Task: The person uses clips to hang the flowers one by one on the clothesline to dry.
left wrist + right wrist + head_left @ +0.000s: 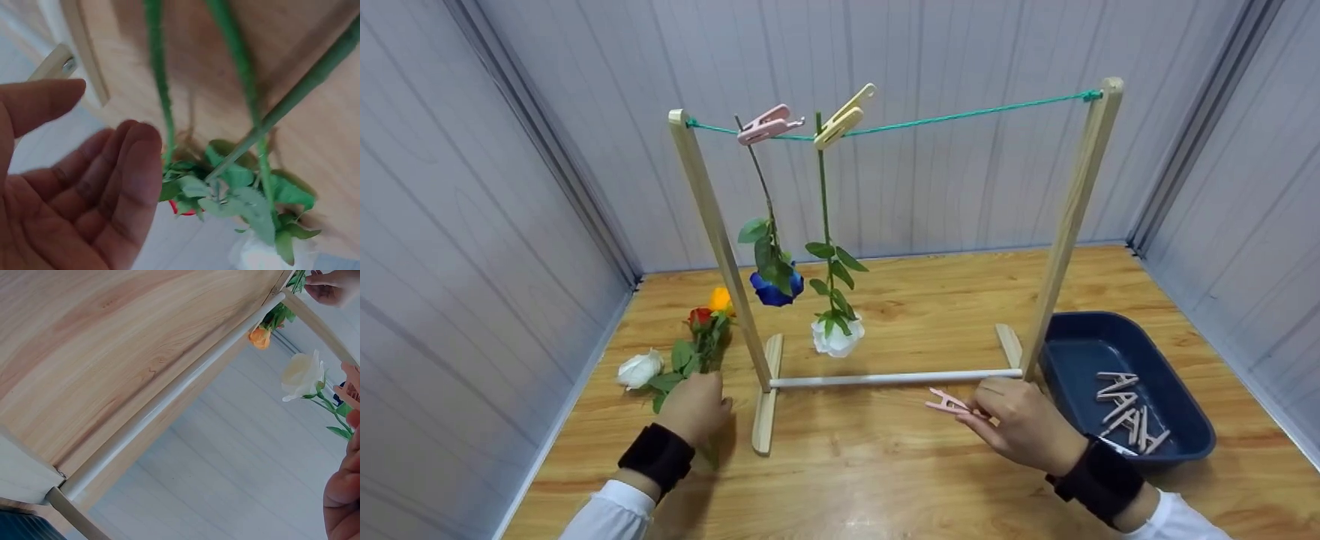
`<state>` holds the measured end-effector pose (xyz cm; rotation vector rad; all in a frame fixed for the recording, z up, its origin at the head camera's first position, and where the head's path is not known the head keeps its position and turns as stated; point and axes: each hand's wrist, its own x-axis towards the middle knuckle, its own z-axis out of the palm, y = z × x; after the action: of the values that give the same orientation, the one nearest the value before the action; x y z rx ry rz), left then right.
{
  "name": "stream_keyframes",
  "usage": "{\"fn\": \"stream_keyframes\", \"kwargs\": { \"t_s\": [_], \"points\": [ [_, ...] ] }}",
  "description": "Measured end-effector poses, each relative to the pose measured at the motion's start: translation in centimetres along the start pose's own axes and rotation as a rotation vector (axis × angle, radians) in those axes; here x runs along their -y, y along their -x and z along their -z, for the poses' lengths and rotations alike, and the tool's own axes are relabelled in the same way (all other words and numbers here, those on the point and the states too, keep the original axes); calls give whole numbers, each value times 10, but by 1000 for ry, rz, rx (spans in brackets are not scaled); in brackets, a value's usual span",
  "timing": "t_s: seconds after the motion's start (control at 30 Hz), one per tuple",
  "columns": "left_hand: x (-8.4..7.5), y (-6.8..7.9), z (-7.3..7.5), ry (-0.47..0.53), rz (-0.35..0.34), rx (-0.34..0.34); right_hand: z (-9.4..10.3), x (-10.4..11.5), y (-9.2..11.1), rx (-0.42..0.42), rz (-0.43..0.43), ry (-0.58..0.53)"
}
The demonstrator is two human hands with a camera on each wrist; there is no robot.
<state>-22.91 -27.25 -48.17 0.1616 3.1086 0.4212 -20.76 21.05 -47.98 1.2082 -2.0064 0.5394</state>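
My left hand [694,409] is over the stems of the flowers lying at the left. In the left wrist view its thumb and relaxed fingers [135,174] stand apart with nothing between them, beside the green stems [244,73]. Those flowers are a white rose [640,369], a red rose [700,318] and an orange rose [721,301]. My right hand [1024,420] pinches a pink clothespin [947,403] in front of the white crossbar [896,378]. A blue rose [776,289] and a white rose [837,337] hang upside down from the green cord [967,115], clipped by a pink clothespin [765,125] and a yellow clothespin [844,120].
A wooden frame with a left post [712,217] and a right post [1069,225] carries the cord. To its right, a dark blue basin [1072,337] contains several clothespins [1132,412]. Pale panelled walls [930,195] enclose the wooden tabletop [885,465].
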Motion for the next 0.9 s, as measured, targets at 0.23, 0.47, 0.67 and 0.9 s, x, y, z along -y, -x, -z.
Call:
{"fn": "stream_keyframes", "kwargs": {
  "t_s": [0.23,0.47,0.67,0.9],
  "points": [
    [4,-2,-6,-46,126,-15,1,1,-1,8,-8,-18],
    [10,-8,-12,40,224,52,2,2,1,21,-14,-15],
    [13,-8,-13,126,214,45,0,2,1,-9,-11,-31],
    [15,-8,-6,273,259,29,-3,-1,4,-15,-4,-24]
  ]
}}
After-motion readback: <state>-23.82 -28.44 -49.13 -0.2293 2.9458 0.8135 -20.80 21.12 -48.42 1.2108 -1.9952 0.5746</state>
